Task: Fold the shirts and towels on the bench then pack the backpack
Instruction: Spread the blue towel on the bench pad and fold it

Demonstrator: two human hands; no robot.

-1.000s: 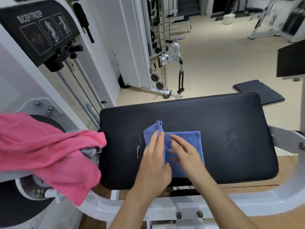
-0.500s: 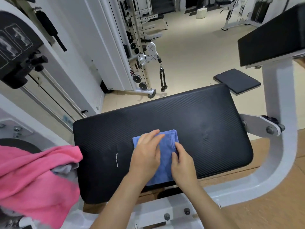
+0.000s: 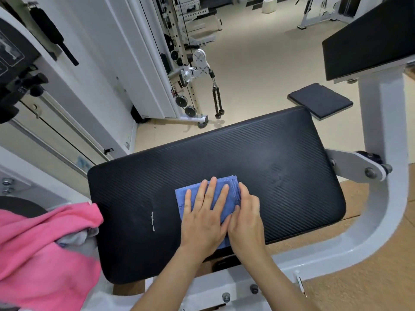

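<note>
Left hand point(image 3: 203, 213) pressing flat, spread, on towel point(image 3: 181, 199) near bench point(image 3: 247, 151) front edge; right hand point(image 3: 245, 215) pinching its right edge. Soft, light; grip likely needing all layers.

Both bare forearms come in from the 6 o'clock edge and converge, the left slanting toward 1 o'clock, the right toward 11 o'clock. The left hand point(image 3: 203, 217) lies palm down, its fingers straight, slightly spread and aimed at 12 o'clock, pressing flat on the blue towel point(image 3: 180, 199). The right hand point(image 3: 244, 217) sits at its 3 o'clock side, touching it (thumb against the left hand's edge), knuckles raised, fingers bent down over the towel's right border, pinching it.
</note>
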